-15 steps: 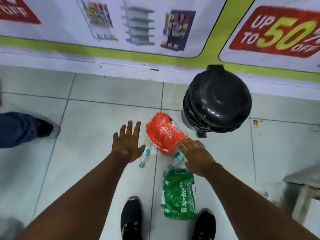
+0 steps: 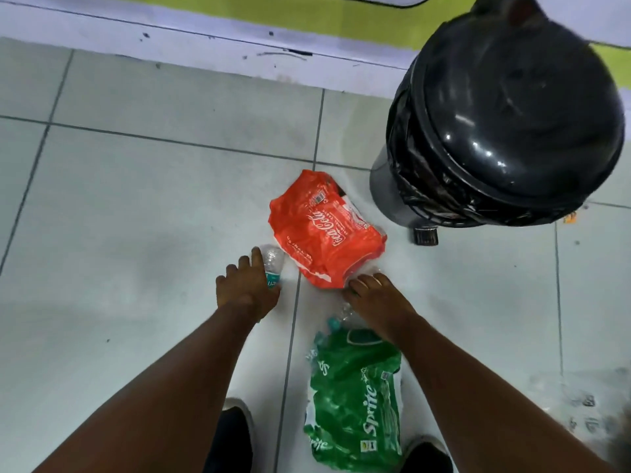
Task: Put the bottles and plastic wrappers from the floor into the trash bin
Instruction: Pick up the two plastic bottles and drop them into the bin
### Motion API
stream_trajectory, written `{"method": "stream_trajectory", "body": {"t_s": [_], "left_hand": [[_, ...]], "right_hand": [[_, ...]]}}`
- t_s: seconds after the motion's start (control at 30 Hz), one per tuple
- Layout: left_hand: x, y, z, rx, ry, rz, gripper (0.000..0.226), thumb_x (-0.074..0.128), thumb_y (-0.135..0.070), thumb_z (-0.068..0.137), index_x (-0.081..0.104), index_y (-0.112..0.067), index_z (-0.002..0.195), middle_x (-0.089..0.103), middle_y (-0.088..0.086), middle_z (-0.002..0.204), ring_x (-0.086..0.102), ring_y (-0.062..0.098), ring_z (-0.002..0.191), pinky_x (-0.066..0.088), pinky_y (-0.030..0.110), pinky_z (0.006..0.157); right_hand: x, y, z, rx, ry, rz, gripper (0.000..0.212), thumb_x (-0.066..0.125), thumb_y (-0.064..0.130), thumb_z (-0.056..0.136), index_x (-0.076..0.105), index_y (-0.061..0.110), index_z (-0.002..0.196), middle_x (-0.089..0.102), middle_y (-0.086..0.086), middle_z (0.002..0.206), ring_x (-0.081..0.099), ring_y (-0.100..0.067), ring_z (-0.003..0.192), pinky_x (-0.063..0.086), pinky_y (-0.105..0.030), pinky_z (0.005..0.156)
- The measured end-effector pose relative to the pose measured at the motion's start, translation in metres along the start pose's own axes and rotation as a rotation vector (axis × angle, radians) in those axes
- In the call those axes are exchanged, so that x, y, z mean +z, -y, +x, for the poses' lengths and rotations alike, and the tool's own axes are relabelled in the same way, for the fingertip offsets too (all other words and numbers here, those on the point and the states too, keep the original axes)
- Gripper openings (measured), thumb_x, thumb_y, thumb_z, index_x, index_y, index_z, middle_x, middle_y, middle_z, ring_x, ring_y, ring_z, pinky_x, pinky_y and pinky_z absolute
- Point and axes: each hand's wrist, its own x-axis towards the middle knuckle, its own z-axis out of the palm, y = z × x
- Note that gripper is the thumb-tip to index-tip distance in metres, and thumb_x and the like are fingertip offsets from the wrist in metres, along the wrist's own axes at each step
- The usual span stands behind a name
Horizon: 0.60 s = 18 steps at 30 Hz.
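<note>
A clear plastic bottle [image 2: 273, 259] with a teal label lies on the tiled floor, and my left hand [image 2: 246, 285] curls over its left side and lower half. A second clear bottle [image 2: 342, 314] with a teal cap lies mostly hidden under my right hand [image 2: 377, 302], whose fingers bend down across it. A crumpled red Coca-Cola wrapper [image 2: 324, 230] lies just beyond both hands. The green Sprite wrapper [image 2: 355, 404] lies between my feet. The black trash bin [image 2: 512, 114] stands at the upper right with its lid down.
The bin's foot pedal [image 2: 425, 235] sticks out toward the red wrapper. My black shoes [image 2: 235, 435] flank the green wrapper. A white wall base [image 2: 205, 39] runs behind. Something pale and blurred [image 2: 580, 401] lies at the lower right.
Both hands have dropped from hovering with spread fingers onto the two bottles and curled around them. The view has moved closer to the floor and the litter.
</note>
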Motion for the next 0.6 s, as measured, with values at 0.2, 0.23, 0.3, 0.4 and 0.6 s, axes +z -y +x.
{"method": "stream_trajectory", "body": {"t_s": [0.2,0.23,0.3,0.4,0.6], "left_hand": [[0.021,-0.003,0.012,-0.019,-0.006,-0.049,0.063,0.065,-0.047,0.076,0.039,-0.015,0.123,0.062,0.010,0.114,0.059,0.032,0.100,0.044,0.043,0.082],[0.018,-0.001,0.008,-0.019,-0.010,-0.052,0.059,0.065,-0.046,0.076,0.042,-0.015,0.120,0.063,0.009,0.111,0.059,0.031,0.099,0.043,0.042,0.081],[0.000,0.007,-0.010,-0.014,-0.040,-0.041,0.057,0.066,-0.046,0.076,0.043,-0.016,0.119,0.063,0.008,0.109,0.058,0.031,0.097,0.043,0.042,0.080],[-0.048,0.013,-0.049,0.049,-0.114,-0.028,0.057,0.068,-0.044,0.075,0.045,-0.016,0.119,0.065,0.007,0.106,0.059,0.031,0.094,0.044,0.042,0.079],[-0.227,-0.020,-0.118,0.191,-0.348,-0.011,0.064,0.069,-0.042,0.074,0.045,-0.015,0.127,0.066,0.012,0.108,0.058,0.037,0.098,0.045,0.046,0.080]], "right_hand": [[0.031,-0.006,0.012,0.029,0.045,0.004,0.046,0.051,0.019,0.090,0.047,0.011,0.135,0.054,-0.014,0.134,0.044,-0.035,0.126,0.023,-0.054,0.112],[0.028,-0.005,0.008,0.030,0.026,0.023,0.046,0.057,0.018,0.087,0.051,0.010,0.132,0.059,-0.013,0.128,0.049,-0.035,0.121,0.027,-0.053,0.110],[0.010,-0.002,-0.007,0.036,-0.037,0.058,0.049,0.072,0.017,0.075,0.061,0.011,0.122,0.067,-0.010,0.112,0.059,-0.033,0.108,0.038,-0.051,0.103],[-0.038,0.008,-0.044,0.083,-0.101,0.203,0.058,0.080,0.015,0.061,0.065,0.013,0.117,0.069,-0.007,0.106,0.063,-0.030,0.101,0.045,-0.048,0.096],[-0.217,-0.018,-0.115,0.228,-0.345,0.446,0.068,0.075,0.013,0.060,0.056,0.014,0.125,0.061,-0.007,0.122,0.055,-0.030,0.112,0.041,-0.042,0.098]]}}
